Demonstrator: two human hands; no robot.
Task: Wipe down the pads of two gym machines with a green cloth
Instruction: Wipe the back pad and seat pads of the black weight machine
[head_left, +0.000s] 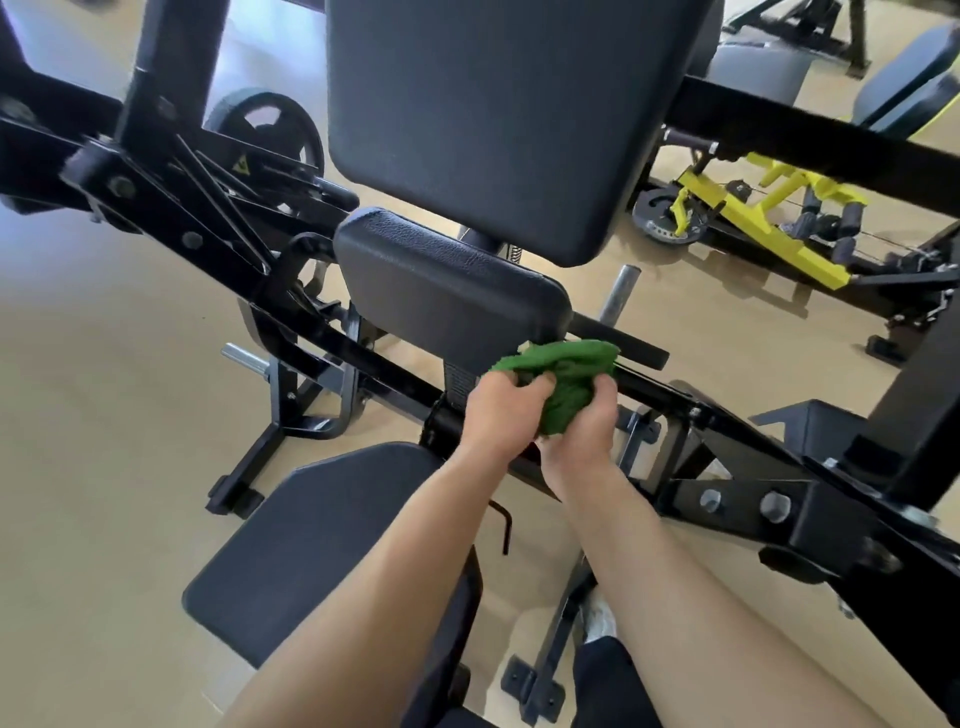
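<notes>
Fingers (540, 387) of two hands clamped on one green cloth (563, 374); three black pads (447, 291) near.

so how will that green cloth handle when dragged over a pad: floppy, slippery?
Likely floppy: the green cloth is bunched in folds between both hands. Probably light. Its nubby weave should drag, not slide.
</notes>
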